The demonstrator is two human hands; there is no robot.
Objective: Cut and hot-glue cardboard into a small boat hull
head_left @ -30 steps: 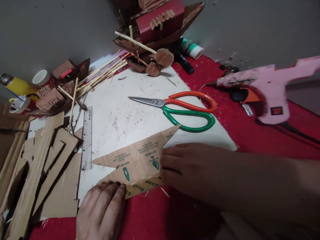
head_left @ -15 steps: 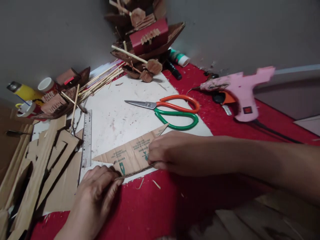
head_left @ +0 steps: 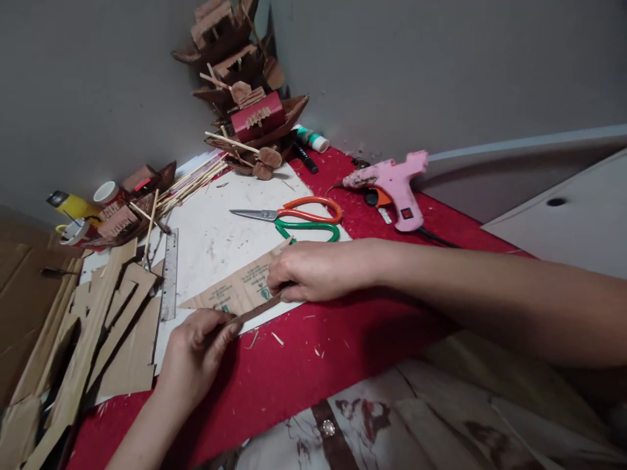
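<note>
A pointed brown cardboard piece (head_left: 235,292) with green print lies on a white sheet (head_left: 215,235) over a red cloth (head_left: 313,346). Its near flap is folded up along the front edge. My left hand (head_left: 196,356) pinches the left end of that folded flap. My right hand (head_left: 308,271) presses down on the cardboard's right part, fingers curled onto the fold. Scissors (head_left: 294,217) with orange and green handles lie just behind my right hand.
A pink glue gun (head_left: 392,186) rests on the cloth at the right. A cardboard ship model (head_left: 245,111) stands in the wall corner. Wooden sticks (head_left: 191,186), a metal ruler (head_left: 170,274), cardboard offcuts (head_left: 108,326) and small containers (head_left: 83,209) crowd the left side.
The near flap of the cardboard has been folded up from flat. Both hands shifted from lying on it to pinching along the fold. The camera pulled back and higher.
</note>
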